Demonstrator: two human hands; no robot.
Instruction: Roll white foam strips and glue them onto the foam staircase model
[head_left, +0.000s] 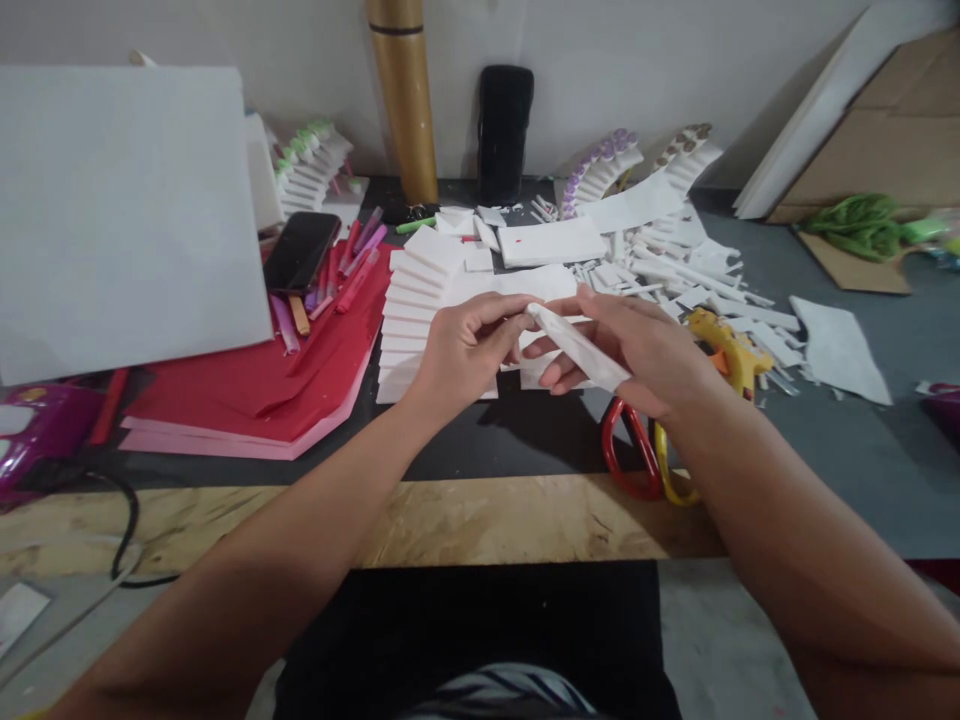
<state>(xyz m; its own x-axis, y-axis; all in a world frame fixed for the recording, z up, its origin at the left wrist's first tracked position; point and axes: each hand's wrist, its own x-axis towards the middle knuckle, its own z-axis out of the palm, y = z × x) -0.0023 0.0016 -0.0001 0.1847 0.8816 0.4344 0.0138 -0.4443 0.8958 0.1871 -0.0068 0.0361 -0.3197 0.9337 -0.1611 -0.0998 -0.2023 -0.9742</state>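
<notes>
While left hand [463, 352] and right hand [646, 352] pinch strip [579, 349], scissors [636, 458] just beside

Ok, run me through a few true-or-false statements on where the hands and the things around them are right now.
1. The left hand and the right hand both hold the white strip. True.
2. The scissors are in the right hand's fingers. False: they lie loose, just below the right wrist.
3. The black phone lies to the left of the hands. True.
4. The red paper sheets lie to the right of the hands. False: they lie to the left, below the phone.
5. The gold tube lies flat. False: it stands upright at the back.
</notes>
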